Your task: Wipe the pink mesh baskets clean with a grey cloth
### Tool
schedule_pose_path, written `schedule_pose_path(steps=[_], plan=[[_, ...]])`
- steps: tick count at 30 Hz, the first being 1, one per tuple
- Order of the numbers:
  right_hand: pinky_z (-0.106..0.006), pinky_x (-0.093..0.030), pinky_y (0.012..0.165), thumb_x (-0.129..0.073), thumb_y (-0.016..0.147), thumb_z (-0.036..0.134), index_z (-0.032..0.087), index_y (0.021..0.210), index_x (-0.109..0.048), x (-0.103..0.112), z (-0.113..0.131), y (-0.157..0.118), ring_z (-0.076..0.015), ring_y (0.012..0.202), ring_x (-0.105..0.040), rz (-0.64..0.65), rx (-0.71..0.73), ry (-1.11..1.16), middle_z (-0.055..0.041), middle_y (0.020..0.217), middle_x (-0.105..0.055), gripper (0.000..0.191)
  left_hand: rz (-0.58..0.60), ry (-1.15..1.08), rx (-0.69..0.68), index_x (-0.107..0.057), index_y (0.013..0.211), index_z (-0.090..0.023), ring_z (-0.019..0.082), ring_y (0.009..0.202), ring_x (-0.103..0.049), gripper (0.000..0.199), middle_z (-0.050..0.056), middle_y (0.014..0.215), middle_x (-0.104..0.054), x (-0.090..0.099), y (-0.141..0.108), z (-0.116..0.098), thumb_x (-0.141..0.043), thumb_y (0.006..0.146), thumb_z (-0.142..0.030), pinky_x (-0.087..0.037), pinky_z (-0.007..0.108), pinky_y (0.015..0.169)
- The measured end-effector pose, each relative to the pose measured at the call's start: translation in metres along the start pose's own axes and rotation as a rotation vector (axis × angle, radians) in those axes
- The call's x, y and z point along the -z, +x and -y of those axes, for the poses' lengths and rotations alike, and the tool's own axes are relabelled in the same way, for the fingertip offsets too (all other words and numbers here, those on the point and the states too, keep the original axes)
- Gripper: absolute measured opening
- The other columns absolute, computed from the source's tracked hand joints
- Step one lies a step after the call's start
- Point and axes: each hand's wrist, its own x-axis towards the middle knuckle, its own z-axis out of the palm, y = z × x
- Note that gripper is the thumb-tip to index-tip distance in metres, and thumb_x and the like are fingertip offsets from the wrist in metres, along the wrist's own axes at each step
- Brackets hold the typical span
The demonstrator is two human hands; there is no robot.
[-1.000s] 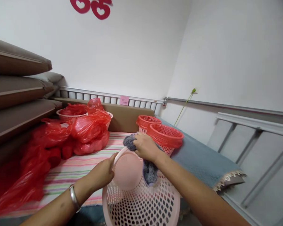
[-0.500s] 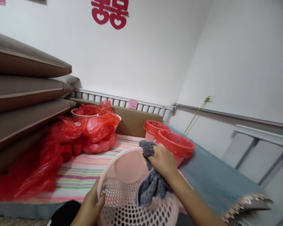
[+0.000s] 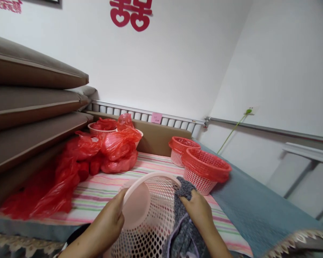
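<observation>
A pale pink perforated basket (image 3: 157,208) is tilted in front of me, its round opening toward me. My left hand (image 3: 113,218) grips the basket's rim on the left side. In my right hand (image 3: 197,211) is a dark grey cloth (image 3: 184,233) with a light purple edge, pressed against the right side of the rim and hanging down. Two more baskets, a rear one (image 3: 177,157) and a front one (image 3: 197,179), stand behind it, both with red plastic over their rims.
Red plastic bags (image 3: 118,147) are heaped at the left on a striped mat (image 3: 97,195). Stacked cushions (image 3: 35,100) rise at far left. A metal rail (image 3: 140,110) runs along the wall. Blue-grey bedding (image 3: 247,200) lies right.
The basket has turned and tilted. My left hand has moved up along its rim. My right hand, with the cloth, has shifted down and to the right. The view has swung slightly left.
</observation>
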Motion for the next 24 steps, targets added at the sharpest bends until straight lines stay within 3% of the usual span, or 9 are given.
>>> schedule_pose_path(steps=[4,9,16,19,24], plan=[[-0.031,-0.044,0.078,-0.054,0.078,0.030,0.018,0.083,-0.063,0.011,0.010,0.011,-0.0223,0.091,-0.058,-0.181,0.227,-0.082,-0.0080,0.089,-0.063,0.016,0.083,-0.005,-0.031,-0.039,0.133,-0.015,0.020,0.129,-0.041,0.072,0.011,0.135,-0.050,-0.003,0.009,-0.014,-0.035,0.064,0.007,-0.030,0.041,0.110],[-0.032,-0.041,0.076,-0.058,0.073,0.020,0.016,0.067,-0.060,0.021,0.041,0.024,-0.0227,0.087,-0.051,-0.290,0.528,-0.103,-0.0090,0.083,-0.059,0.008,0.125,0.045,-0.028,-0.040,0.133,-0.016,0.020,0.129,-0.042,0.077,0.011,0.135,-0.052,-0.006,0.016,-0.020,-0.035,0.060,0.009,-0.031,0.040,0.110],[-0.033,-0.034,0.069,-0.058,0.070,0.014,0.018,0.063,-0.061,0.041,0.101,0.012,-0.0208,0.084,-0.044,-0.206,0.979,-0.079,-0.0048,0.079,-0.057,0.009,0.114,0.063,-0.127,-0.043,0.131,-0.015,0.023,0.120,-0.050,0.080,0.011,0.124,-0.059,-0.013,0.040,-0.021,-0.036,0.055,0.009,-0.033,0.040,0.107],[-0.032,-0.033,0.068,-0.057,0.073,0.015,0.018,0.065,-0.061,0.041,0.114,0.013,-0.0205,0.085,-0.044,-0.189,0.982,-0.085,-0.0043,0.080,-0.058,0.009,0.063,0.028,-0.139,-0.045,0.129,-0.014,0.025,0.120,-0.050,0.075,0.012,0.126,-0.058,-0.013,0.044,-0.020,-0.039,0.058,0.006,-0.031,0.043,0.108],[-0.030,-0.035,0.074,-0.053,0.073,0.012,0.017,0.072,-0.062,0.039,0.103,0.033,-0.0203,0.088,-0.048,-0.258,0.683,-0.076,-0.0067,0.087,-0.060,0.010,-0.103,-0.107,-0.006,-0.037,0.136,-0.016,0.023,0.132,-0.037,0.082,0.009,0.139,-0.048,-0.016,0.012,0.011,-0.040,0.056,0.002,-0.023,0.044,0.113]])
